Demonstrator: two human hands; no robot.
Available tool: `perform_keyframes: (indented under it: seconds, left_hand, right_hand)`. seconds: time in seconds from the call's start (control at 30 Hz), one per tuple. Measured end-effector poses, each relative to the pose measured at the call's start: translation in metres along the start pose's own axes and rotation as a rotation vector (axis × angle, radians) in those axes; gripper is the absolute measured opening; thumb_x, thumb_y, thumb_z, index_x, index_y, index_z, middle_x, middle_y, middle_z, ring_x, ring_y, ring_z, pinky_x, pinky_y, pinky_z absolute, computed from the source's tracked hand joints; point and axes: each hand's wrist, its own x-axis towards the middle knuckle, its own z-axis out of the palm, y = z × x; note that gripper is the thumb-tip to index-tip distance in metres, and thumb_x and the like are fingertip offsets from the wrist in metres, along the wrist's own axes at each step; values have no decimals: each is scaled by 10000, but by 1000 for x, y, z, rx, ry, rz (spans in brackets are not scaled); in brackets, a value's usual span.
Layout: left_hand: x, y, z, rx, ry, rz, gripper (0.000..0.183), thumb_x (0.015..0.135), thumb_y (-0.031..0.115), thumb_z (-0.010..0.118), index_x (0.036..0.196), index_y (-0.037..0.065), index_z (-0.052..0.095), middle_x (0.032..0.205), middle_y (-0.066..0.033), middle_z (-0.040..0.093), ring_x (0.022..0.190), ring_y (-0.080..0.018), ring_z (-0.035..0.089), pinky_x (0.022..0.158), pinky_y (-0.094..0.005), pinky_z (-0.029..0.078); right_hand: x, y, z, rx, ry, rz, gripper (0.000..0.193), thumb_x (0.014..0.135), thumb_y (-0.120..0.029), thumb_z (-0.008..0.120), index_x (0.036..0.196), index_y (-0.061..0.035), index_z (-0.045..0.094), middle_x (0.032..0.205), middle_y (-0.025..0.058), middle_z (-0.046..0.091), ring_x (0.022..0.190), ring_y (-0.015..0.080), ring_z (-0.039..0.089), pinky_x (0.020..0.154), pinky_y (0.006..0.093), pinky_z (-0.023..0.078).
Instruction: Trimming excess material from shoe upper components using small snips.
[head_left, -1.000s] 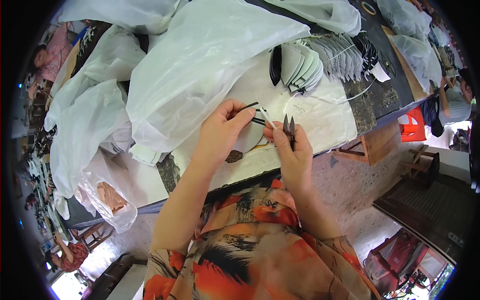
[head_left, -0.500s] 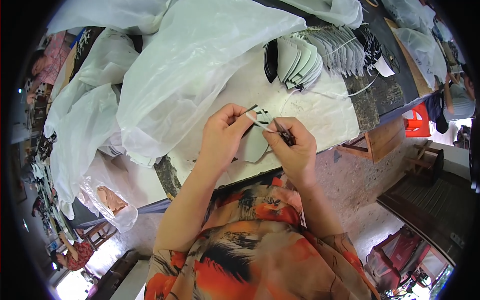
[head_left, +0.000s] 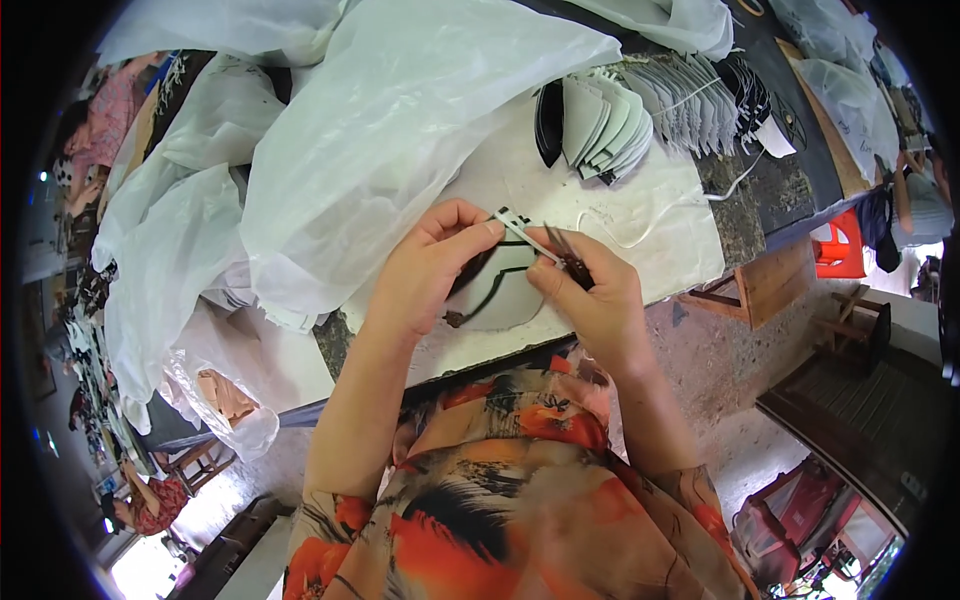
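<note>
My left hand (head_left: 420, 268) is closed, pinching the top edge of a pale grey cut piece (head_left: 512, 302) with black edging, which looks like a shoe upper part. It hangs just above the white sheet covering the table. A narrow white strip (head_left: 541, 247) runs from the left fingertips to my right hand (head_left: 602, 302). That hand is closed too, its thumb and forefinger on the strip. Tucked in the same hand is a small dark pair of scissors (head_left: 573, 266), blades pointing up and away; its handles are partly hidden by the fingers.
A fanned stack of similar pale pieces (head_left: 608, 128) lies beyond my hands, with grey bundles (head_left: 685, 105) to its right. Loose white cord (head_left: 640, 236) trails on the sheet. Large translucent plastic bags (head_left: 370, 130) cover the left side. A red stool (head_left: 838, 246) stands at right.
The pale piece has turned, so its black edging now shows between my hands. The white strip is now stretched straighter between the fingers. My left hand has shifted slightly left.
</note>
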Motion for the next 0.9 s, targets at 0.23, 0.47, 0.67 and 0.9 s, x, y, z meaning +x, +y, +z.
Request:
perform_keyframes:
  seconds: [0.23,0.47,0.67,0.9]
  left_hand:
    - [2,-6,0,-80,36,20,94,937,196,731,932,107,698,771,103,588,657,15,406,595,-189,285]
    - [22,-15,-17,254,97,103,216,948,260,731,1035,66,690,886,41,624,809,-68,541,742,-233,426]
    - [-9,1,-11,461,162,320,353,986,297,698,1246,58,685,1075,-18,671,999,-104,610,918,-246,463]
    - [-71,-1,-32,327,-132,177,320,982,162,703,1268,22,677,1123,-34,688,1054,-80,607,915,-247,485]
  right_hand:
    - [-3,5,16,-216,160,-125,188,924,-61,739,1101,-2,714,860,39,655,778,91,593,717,271,509]
    - [-22,-29,-3,30,-184,257,137,903,-61,766,1015,-21,698,830,-24,621,735,44,518,650,224,434]
    - [-15,-22,-13,322,-158,349,157,909,-44,762,1046,-30,686,784,-60,579,674,15,476,582,199,363]
    - [-8,-7,10,509,-160,431,175,912,-72,769,1056,-37,676,739,-74,535,567,15,384,500,203,263]
